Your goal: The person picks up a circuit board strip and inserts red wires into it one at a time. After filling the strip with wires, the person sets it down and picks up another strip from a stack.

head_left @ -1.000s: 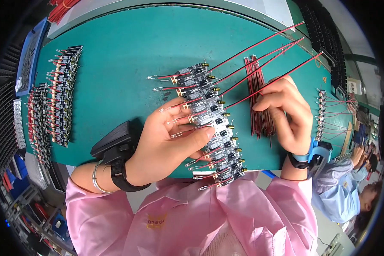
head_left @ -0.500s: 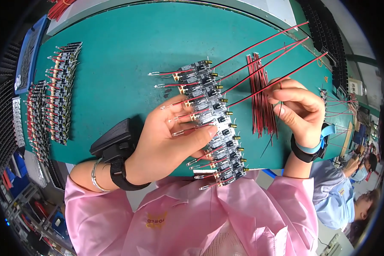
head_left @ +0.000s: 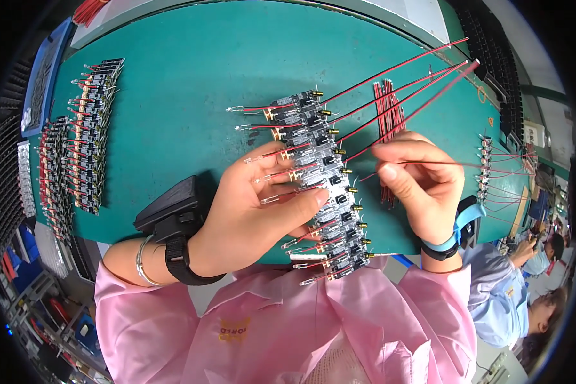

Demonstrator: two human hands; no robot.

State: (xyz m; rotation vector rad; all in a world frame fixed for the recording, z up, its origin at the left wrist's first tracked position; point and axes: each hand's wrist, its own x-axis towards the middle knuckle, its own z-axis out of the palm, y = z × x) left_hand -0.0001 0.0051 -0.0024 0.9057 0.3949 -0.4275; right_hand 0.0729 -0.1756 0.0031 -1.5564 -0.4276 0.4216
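Observation:
My left hand [head_left: 249,211] is closed on a long strip of joined circuit boards [head_left: 331,171], its thumb on top and its fingers behind. The strip stands slantwise in front of me. Short red wires with clear-tipped ends stick out on its left side, and small brass-coloured parts line its right side. Several long red-and-black wires [head_left: 400,84] run from its upper right edge toward the far right. My right hand [head_left: 425,185] pinches another thin red-and-black wire [head_left: 451,162] between thumb and forefinger. One end of that wire points at the strip's right edge, a little apart from it.
A bundle of red-and-black wires [head_left: 385,109] lies on the green mat [head_left: 205,64], partly behind my right hand. Two board strips [head_left: 96,141] rest at the left. Another wired strip [head_left: 485,166] lies at the right. Co-workers [head_left: 505,301] sit beyond the right edge.
My right hand has moved left and a little down, bringing its wire close to the strip. The wire has swung from hanging down to lying nearly level. My left hand has hardly moved.

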